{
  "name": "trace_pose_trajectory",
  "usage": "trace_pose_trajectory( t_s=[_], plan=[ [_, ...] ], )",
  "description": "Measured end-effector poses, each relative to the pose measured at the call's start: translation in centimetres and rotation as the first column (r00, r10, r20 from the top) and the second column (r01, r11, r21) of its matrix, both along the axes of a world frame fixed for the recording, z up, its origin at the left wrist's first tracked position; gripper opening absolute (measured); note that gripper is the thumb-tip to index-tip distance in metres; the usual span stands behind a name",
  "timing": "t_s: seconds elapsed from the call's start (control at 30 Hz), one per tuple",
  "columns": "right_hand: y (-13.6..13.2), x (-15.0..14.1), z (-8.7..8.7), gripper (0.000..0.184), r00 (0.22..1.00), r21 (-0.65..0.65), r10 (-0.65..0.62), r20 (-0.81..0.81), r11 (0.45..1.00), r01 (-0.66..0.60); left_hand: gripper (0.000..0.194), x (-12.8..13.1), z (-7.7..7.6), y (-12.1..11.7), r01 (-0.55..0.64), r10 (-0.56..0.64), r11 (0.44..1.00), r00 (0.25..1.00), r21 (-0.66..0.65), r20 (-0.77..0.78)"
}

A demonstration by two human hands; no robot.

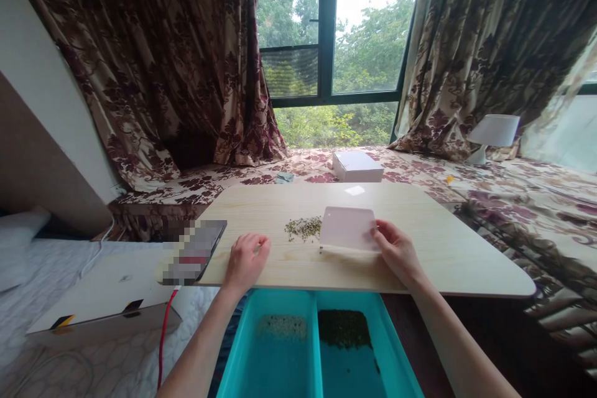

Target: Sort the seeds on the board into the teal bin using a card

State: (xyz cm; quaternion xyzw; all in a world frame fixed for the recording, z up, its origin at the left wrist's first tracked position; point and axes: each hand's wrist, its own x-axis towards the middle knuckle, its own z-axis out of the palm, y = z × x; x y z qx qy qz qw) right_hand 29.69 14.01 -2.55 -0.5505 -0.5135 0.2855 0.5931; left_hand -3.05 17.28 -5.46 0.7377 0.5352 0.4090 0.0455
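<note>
My right hand (396, 250) pinches the right edge of a thin, whitish plastic board (347, 229) with rounded corners. The board is tilted over the table, and its left edge meets a small scattered pile of greenish beans or seeds (303, 228). Left of the pile, my left hand (247, 262) rests on the tabletop with its fingers curled in, and nothing shows in them. Below the table's near edge is a turquoise two-compartment bin (313, 379). Pale grains (283, 326) lie in its left compartment and dark green ones (345, 328) in its right.
A pale wooden table (448, 255) spans the front. At its left edge lies a blurred-out device (196, 255) with a red cable (164, 336). A white box (358, 166) and a lamp (494, 130) stand on the patterned window seat. Another carton (107, 292) sits at left.
</note>
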Motion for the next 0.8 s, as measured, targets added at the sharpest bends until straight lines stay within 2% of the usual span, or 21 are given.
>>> trace_pose_trajectory(
  t_s=[0.17,0.47,0.67,0.8],
  plan=[
    [0.3,-0.1,0.0,0.034,0.998,-0.005,0.053,0.031,0.999,-0.053,0.022,0.0,0.0,0.0,-0.006,0.006,1.000,1.000,0.000,0.006],
    [1.0,-0.1,0.4,0.023,0.995,-0.021,0.063,0.080,0.998,-0.061,0.022,0.0,0.1,-0.1,0.004,-0.004,1.000,1.000,-0.006,-0.002],
    [2.5,-1.1,0.2,0.023,0.979,-0.063,0.185,0.084,0.982,-0.180,0.023,0.0,0.1,-0.1,0.003,-0.003,1.000,1.000,-0.013,0.004],
    [2.6,-1.0,0.6,0.022,0.969,-0.103,0.221,0.107,0.972,-0.210,0.023,0.0,0.1,-0.2,0.007,-0.007,1.000,1.000,-0.013,0.002]
  ],
)
